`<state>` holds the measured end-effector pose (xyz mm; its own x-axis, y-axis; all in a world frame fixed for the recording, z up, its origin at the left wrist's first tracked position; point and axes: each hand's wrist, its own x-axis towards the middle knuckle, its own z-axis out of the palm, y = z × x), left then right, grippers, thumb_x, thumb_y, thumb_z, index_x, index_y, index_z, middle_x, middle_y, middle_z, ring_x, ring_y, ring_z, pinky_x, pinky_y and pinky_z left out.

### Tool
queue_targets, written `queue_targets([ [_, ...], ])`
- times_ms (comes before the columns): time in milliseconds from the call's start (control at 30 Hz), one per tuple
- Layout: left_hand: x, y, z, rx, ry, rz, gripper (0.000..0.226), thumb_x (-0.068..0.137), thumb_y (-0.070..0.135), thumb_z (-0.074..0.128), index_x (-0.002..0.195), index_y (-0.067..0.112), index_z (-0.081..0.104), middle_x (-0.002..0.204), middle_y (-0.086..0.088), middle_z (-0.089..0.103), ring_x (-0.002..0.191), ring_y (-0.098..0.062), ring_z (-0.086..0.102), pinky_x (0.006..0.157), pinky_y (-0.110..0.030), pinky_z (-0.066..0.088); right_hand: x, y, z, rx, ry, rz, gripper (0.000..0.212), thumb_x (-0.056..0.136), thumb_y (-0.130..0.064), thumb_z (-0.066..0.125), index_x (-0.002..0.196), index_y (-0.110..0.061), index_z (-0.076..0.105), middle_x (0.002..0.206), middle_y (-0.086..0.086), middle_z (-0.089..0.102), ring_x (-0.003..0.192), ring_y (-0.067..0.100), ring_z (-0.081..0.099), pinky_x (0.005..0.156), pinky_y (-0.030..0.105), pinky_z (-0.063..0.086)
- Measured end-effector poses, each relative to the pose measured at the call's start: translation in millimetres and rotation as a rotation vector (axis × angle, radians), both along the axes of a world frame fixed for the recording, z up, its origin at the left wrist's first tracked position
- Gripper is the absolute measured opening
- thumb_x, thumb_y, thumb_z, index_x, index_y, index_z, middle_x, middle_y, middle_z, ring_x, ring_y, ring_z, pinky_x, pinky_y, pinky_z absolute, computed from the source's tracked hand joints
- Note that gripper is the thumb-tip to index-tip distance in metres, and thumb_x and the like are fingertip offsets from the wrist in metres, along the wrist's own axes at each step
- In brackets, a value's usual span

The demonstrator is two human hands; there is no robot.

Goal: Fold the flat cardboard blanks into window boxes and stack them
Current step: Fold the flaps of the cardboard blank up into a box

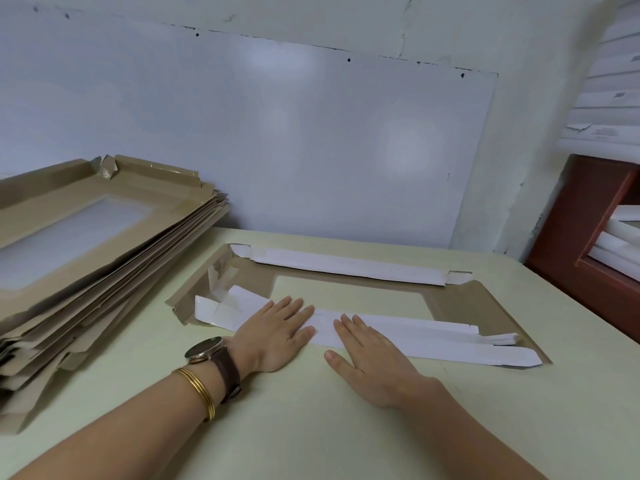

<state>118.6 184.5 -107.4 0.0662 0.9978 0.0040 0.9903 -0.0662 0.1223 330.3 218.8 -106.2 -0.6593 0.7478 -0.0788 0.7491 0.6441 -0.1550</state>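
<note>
Left hand (277, 332) and right hand (369, 356) lie flat, fingers straight, pressing the near white flap (398, 336) of the blank (453, 306). The blank lies on the surface (311, 427); flap contact appears complete. The stack of blanks (90, 258) sits left.

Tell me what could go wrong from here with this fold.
1. The left hand and right hand both press flat near the middle of the long white flap of the brown windowed cardboard blank. Its unpressed right end may spring up, leaving a crooked crease.
2. The splayed pile of brown flat blanks slopes toward the work and might slide onto it.
</note>
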Motion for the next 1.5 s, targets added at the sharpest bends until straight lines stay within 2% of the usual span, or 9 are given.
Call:
queue_targets([
  [167, -30.7, -7.5, 14.5, 0.282, 0.053, 0.157, 0.056, 0.099, 0.045, 0.018, 0.149, 0.023, 0.028, 0.156, -0.004, 0.023, 0.144, -0.022, 0.013, 0.118, -0.037, 0.009, 3.8, 2.1, -1.2, -0.01, -0.004, -0.003, 0.073, 0.097, -0.063, 0.015, 0.156, -0.024, -0.005, 0.161, -0.011, -0.014, 0.146, 0.004, -0.018, 0.12, 0.028, -0.007],
  [267, -52.7, -16.7, 28.3, 0.397, -0.121, 0.329, 0.049, 0.09, 0.034, 0.04, 0.135, 0.015, 0.044, 0.138, -0.013, 0.032, 0.126, -0.028, 0.021, 0.107, -0.039, 0.026, 3.6, 1.9, -1.7, -0.01, -0.009, -0.001, 0.073, 0.097, -0.064, 0.014, 0.156, -0.024, -0.005, 0.161, -0.011, -0.015, 0.146, 0.005, -0.018, 0.12, 0.028, -0.007],
  [367, -67.4, -24.7, 40.1, 0.514, -0.034, 0.418, 0.053, 0.075, 0.041, 0.04, 0.114, 0.007, 0.054, 0.113, -0.014, 0.036, 0.099, -0.028, 0.029, 0.09, -0.039, 0.032, 3.8, 1.8, -1.4, -0.011, -0.012, 0.0, 0.073, 0.097, -0.064, 0.014, 0.155, -0.024, -0.005, 0.161, -0.011, -0.015, 0.146, 0.005, -0.018, 0.119, 0.027, -0.008],
  [567, -91.0, -31.1, 37.9, 0.453, -0.001, 0.499, 0.046, 0.077, 0.041, 0.063, 0.109, 0.009, 0.052, 0.105, -0.008, 0.032, 0.095, -0.026, 0.03, 0.09, -0.04, 0.037, 3.1, 1.5, -1.5, -0.006, -0.01, 0.001, 0.073, 0.098, -0.063, 0.015, 0.156, -0.023, -0.004, 0.162, -0.009, -0.014, 0.147, 0.006, -0.017, 0.119, 0.028, -0.008],
  [800, -99.7, -34.1, 27.6, 0.504, -0.383, 0.345, 0.036, 0.075, 0.014, 0.072, 0.102, 0.012, 0.048, 0.106, 0.003, 0.023, 0.095, -0.027, 0.045, 0.089, -0.04, 0.047, 2.5, 1.6, -0.3, -0.008, -0.023, 0.0, 0.073, 0.098, -0.062, 0.015, 0.155, -0.023, -0.005, 0.161, -0.01, -0.015, 0.147, 0.006, -0.018, 0.119, 0.027, -0.009],
  [1000, -111.5, -31.5, 31.7, 0.437, -0.217, 0.26, 0.053, 0.077, 0.026, 0.075, 0.116, 0.02, 0.04, 0.11, 0.01, 0.018, 0.063, -0.013, 0.059, 0.068, -0.038, 0.052, 3.6, 0.1, 0.7, -0.008, -0.026, -0.002, 0.072, 0.098, -0.062, 0.015, 0.155, -0.023, -0.006, 0.161, -0.01, -0.015, 0.147, 0.006, -0.017, 0.118, 0.027, -0.009],
  [1200, -112.3, -31.3, 32.9, 0.353, -0.058, 0.278, 0.057, 0.078, 0.035, 0.07, 0.124, 0.022, 0.039, 0.108, 0.005, 0.023, 0.071, -0.02, 0.058, 0.062, -0.032, 0.043, 3.7, 0.8, 0.6, -0.008, -0.035, 0.001, 0.073, 0.098, -0.063, 0.014, 0.155, -0.023, -0.006, 0.161, -0.009, -0.015, 0.147, 0.007, -0.017, 0.119, 0.028, -0.008],
  [1333, -86.1, -27.4, 32.4, 0.44, 0.267, 0.258, 0.054, 0.081, 0.035, 0.063, 0.13, 0.02, 0.049, 0.135, -0.005, 0.038, 0.114, -0.03, 0.044, 0.089, -0.04, 0.036, 3.3, 1.7, 0.1, -0.009, -0.046, 0.001, 0.073, 0.097, -0.063, 0.014, 0.155, -0.023, -0.006, 0.161, -0.009, -0.016, 0.147, 0.007, -0.017, 0.119, 0.028, -0.008],
  [1500, -14.9, -15.2, 17.7, 0.097, -0.076, -0.054, 0.061, 0.1, 0.054, 0.027, 0.154, 0.034, 0.006, 0.16, 0.012, -0.007, 0.148, -0.011, -0.005, 0.118, -0.032, -0.001, 2.7, 2.5, -0.1, -0.03, -0.026, -0.003, 0.074, 0.097, -0.065, 0.013, 0.155, -0.024, -0.005, 0.161, -0.01, -0.015, 0.147, 0.005, -0.017, 0.119, 0.028, -0.008],
])
